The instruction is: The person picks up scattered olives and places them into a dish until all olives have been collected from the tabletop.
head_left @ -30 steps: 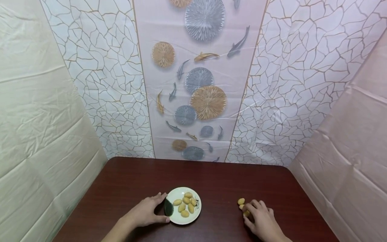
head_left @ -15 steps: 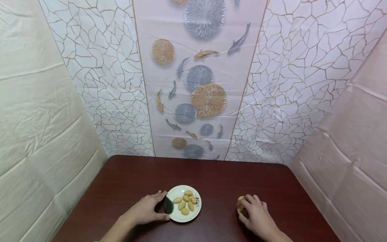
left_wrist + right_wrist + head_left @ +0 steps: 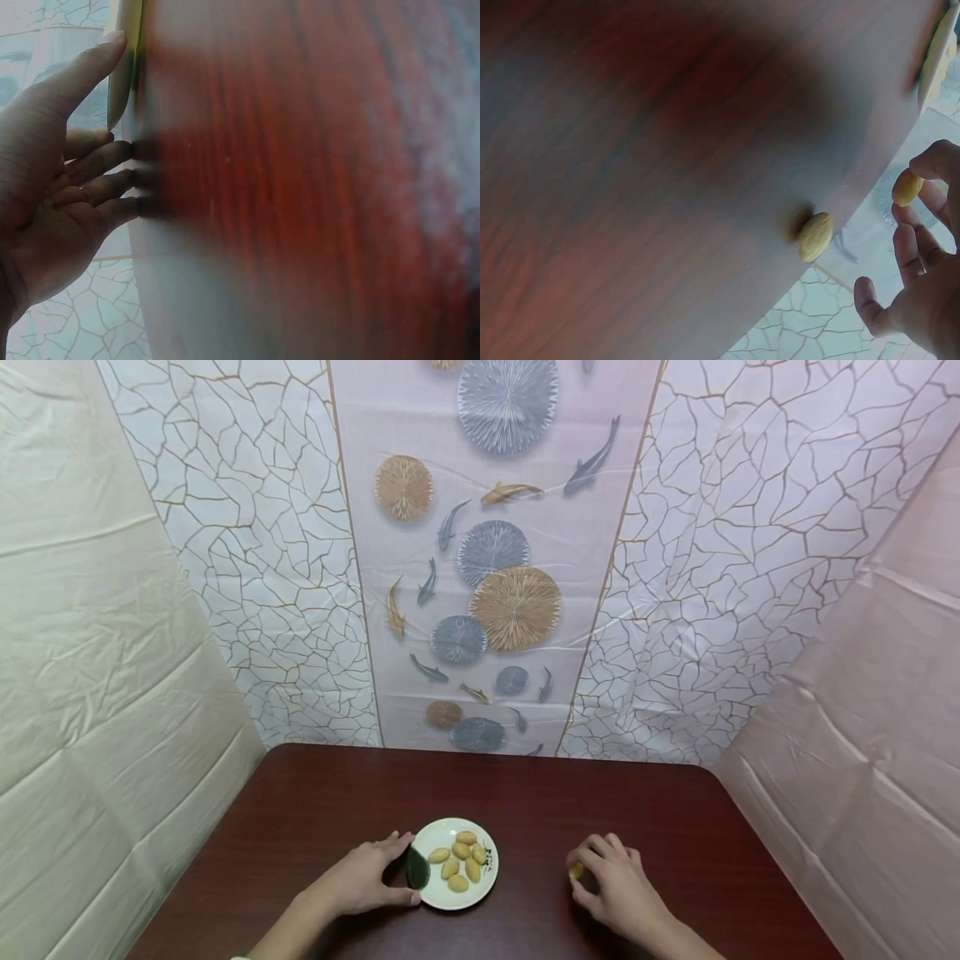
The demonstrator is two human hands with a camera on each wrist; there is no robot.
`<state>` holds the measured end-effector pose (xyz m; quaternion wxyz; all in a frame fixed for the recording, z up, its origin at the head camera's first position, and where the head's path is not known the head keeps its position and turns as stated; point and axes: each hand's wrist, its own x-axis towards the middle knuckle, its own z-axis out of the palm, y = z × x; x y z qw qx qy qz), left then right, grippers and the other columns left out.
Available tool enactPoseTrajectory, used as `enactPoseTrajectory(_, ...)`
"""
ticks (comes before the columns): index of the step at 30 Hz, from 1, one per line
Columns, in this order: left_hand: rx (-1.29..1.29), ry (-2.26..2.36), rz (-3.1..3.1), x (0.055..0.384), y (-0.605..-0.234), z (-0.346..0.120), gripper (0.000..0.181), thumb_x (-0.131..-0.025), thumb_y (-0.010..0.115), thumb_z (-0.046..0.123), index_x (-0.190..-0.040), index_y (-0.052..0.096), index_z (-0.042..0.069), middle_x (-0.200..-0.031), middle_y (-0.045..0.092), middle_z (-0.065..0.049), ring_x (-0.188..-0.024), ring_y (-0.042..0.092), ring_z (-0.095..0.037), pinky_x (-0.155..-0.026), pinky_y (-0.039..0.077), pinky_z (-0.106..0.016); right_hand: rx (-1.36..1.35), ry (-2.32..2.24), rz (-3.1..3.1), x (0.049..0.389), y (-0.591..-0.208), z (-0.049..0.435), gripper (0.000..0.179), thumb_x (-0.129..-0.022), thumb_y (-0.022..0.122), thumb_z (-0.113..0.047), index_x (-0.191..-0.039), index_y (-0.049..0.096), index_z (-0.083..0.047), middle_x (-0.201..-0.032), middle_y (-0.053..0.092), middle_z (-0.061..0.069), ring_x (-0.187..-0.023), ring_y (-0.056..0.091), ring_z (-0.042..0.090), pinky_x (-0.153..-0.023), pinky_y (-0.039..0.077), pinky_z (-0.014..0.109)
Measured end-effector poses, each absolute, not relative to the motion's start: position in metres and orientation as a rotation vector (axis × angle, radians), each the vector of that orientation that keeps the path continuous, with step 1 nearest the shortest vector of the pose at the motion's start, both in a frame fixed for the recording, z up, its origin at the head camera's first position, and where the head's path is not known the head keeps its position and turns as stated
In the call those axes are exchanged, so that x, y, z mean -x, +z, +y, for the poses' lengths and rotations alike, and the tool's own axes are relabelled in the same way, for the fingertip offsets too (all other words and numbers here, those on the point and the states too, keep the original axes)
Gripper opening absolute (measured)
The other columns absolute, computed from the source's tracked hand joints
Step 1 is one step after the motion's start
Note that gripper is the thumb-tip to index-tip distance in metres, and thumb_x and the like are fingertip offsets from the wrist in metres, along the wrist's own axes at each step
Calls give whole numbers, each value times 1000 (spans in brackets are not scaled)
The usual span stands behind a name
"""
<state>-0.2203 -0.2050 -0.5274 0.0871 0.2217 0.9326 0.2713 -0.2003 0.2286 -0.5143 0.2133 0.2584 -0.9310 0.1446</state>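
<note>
A round white plate (image 3: 442, 898) with a dark green patch on its left side bears several yellow oval nut-like pieces (image 3: 458, 883). My left hand (image 3: 362, 878) holds the plate's left edge, thumb at the near side and forefinger at the far side. In the left wrist view the thumb lies against the plate's rim (image 3: 120, 90). Right of the plate, my right hand (image 3: 618, 887) pinches one yellow oval nut (image 3: 907, 187) between thumb and fingers. Another yellow nut (image 3: 816, 237) lies on the table near that hand; the head view hides it.
Everything stands on a dark red-brown wooden table (image 3: 525, 802). A patterned cloth (image 3: 495, 568) hangs behind its far edge, with pale cloth walls (image 3: 127, 693) at both sides. Table surface lies between the plate and my right hand.
My right hand has closed on a yellow nut and moved left, towards the plate, with it. My left hand and the plate have stayed in place.
</note>
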Motion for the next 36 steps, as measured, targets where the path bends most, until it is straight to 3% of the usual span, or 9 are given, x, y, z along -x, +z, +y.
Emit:
enactPoseTrajectory(23,-631,851,2735,220,-529,-207,106,-91,85,63,-167,46,0,-168,45,-36,-157,46,-54,-122,40,-75,-938,434,-2486,198,-506,183,31,-78,94,-15,-95,72,-29,-104,68,-17,-93,46,2,-75,32,28)
enactPoseTrajectory(30,-633,858,2732,221,-529,-206,104,-92,85,61,-166,46,-1,-168,45,-35,-158,46,-52,-123,41,-74,-999,442,-2573,198,-504,171,26,-84,92,-18,-101,75,-28,-106,69,-16,-94,45,2,-80,41,36)
enactPoseTrajectory(36,-644,852,2739,223,-529,-206,104,-91,86,60,-165,47,-2,-166,47,-36,-158,47,-51,-123,42,-72,-1025,493,-2597,198,-500,159,22,-87,91,-18,-104,78,-24,-107,70,-14,-95,44,2,-81,39,35)
